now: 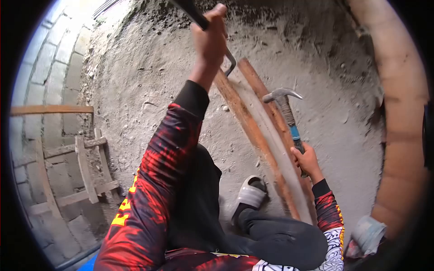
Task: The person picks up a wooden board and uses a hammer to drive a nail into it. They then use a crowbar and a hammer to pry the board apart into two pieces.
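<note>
My left hand (210, 47), raised at the top middle, is closed around a dark crowbar (190, 13). Its curved end comes down at the far tip of a long wooden board (244, 113). A second reddish-brown board (266, 104) runs alongside, with a pale grey strip between the two. My right hand (307, 160) grips a claw hammer (289, 113) low on its blue and black handle. The hammer's metal head lies over the right board in this view, the claw pointing right.
Rough grey ground (334, 126) surrounds the boards. A sandalled foot (251, 194) is planted just left of them. On the left, a wooden frame of slats (86, 167) stands by a concrete block wall (54, 72). A brown panel (402, 135) borders the right; a pale container (368, 235) sits lower right.
</note>
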A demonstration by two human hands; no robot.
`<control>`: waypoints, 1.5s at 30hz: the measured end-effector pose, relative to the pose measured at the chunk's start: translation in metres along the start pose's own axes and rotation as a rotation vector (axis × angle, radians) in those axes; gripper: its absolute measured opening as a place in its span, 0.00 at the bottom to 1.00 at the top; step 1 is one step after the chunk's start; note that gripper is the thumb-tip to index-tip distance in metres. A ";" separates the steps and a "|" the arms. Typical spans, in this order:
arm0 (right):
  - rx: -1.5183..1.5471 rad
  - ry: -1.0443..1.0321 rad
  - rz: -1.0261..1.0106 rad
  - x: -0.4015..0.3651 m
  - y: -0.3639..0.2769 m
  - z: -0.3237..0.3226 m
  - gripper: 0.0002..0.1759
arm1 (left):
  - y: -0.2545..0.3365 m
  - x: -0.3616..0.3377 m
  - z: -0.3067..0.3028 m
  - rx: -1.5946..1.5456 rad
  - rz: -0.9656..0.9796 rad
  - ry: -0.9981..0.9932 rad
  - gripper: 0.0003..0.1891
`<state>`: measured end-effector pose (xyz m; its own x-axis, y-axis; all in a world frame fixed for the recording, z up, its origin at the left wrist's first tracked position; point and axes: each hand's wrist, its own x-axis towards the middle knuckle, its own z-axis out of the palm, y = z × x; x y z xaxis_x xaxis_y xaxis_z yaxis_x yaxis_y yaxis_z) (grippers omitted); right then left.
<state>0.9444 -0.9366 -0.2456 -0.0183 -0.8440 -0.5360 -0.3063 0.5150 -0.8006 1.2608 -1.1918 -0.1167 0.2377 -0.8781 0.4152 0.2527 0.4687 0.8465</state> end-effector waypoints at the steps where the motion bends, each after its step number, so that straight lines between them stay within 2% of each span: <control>1: 0.042 -0.002 0.027 -0.001 0.013 0.011 0.14 | 0.001 -0.004 0.003 0.042 0.060 0.003 0.20; 3: 0.000 -0.041 0.059 -0.006 0.025 0.019 0.21 | 0.002 -0.007 0.009 -0.093 -0.075 -0.023 0.20; 4: -0.060 -0.057 0.043 -0.006 0.030 0.017 0.28 | 0.005 -0.009 0.017 -0.063 -0.053 -0.046 0.21; 10: 0.066 -0.060 -0.077 0.005 0.011 0.002 0.30 | 0.016 -0.012 0.026 -0.019 -0.015 -0.042 0.22; 13: 0.193 -0.074 0.012 0.016 0.009 0.009 0.30 | 0.020 -0.011 0.028 -0.057 -0.042 -0.067 0.22; 16: 0.097 -0.155 0.088 0.023 0.006 0.014 0.29 | 0.025 -0.017 0.033 -0.064 -0.033 -0.067 0.23; 20: 0.017 -0.220 0.087 0.028 0.008 0.014 0.30 | 0.022 -0.016 0.029 -0.069 -0.010 -0.101 0.23; 24: 0.143 -0.005 -0.061 0.023 -0.029 -0.019 0.28 | 0.024 -0.015 0.027 -0.035 -0.023 -0.095 0.23; 26: 0.260 0.115 -0.357 0.023 -0.054 -0.043 0.29 | 0.026 -0.013 0.024 -0.026 -0.004 -0.105 0.23; 28: 0.423 0.232 -0.463 0.019 -0.085 -0.055 0.32 | 0.035 -0.018 0.030 -0.006 0.013 -0.130 0.23; 31: 0.488 0.221 -0.533 0.020 -0.079 -0.043 0.33 | 0.040 -0.016 0.035 -0.032 0.007 -0.120 0.23; 32: 0.548 0.188 -0.379 0.022 -0.049 -0.030 0.32 | 0.043 -0.016 0.038 -0.043 0.009 -0.102 0.22; 33: 0.378 0.087 -0.188 0.014 -0.023 -0.014 0.30 | 0.045 -0.016 0.041 -0.041 0.015 -0.098 0.22; 34: -0.015 -0.104 -0.057 0.017 0.009 -0.008 0.30 | 0.048 -0.015 0.043 -0.032 0.028 -0.071 0.22; 35: -0.066 -0.144 0.082 0.010 -0.002 0.009 0.30 | 0.048 -0.014 0.047 -0.021 0.041 -0.048 0.22; 38: 0.008 -0.133 0.208 -0.001 -0.017 -0.010 0.29 | 0.043 -0.022 0.044 0.005 0.016 -0.020 0.22; 39: 0.020 -0.045 0.139 0.000 -0.021 -0.023 0.29 | 0.042 -0.023 0.043 0.023 -0.006 -0.042 0.22; 41: 0.093 0.156 -0.023 0.002 -0.039 -0.052 0.30 | 0.018 -0.017 0.011 -0.127 0.084 -0.178 0.19; 42: 0.155 0.254 -0.107 0.001 -0.053 -0.065 0.30 | -0.015 0.000 -0.014 -0.439 -0.031 -0.153 0.17; 44: 0.518 0.235 -0.347 0.006 -0.085 -0.082 0.31 | 0.031 -0.020 0.030 -0.139 0.034 0.064 0.16; 45: 0.620 0.243 -0.459 0.005 -0.106 -0.078 0.31 | 0.033 -0.019 0.029 -0.138 0.040 0.068 0.16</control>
<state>0.9024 -1.0076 -0.1424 -0.2472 -0.9637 -0.1012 0.2487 0.0378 -0.9678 1.2376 -1.1625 -0.0867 0.3118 -0.8520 0.4206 0.3669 0.5163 0.7738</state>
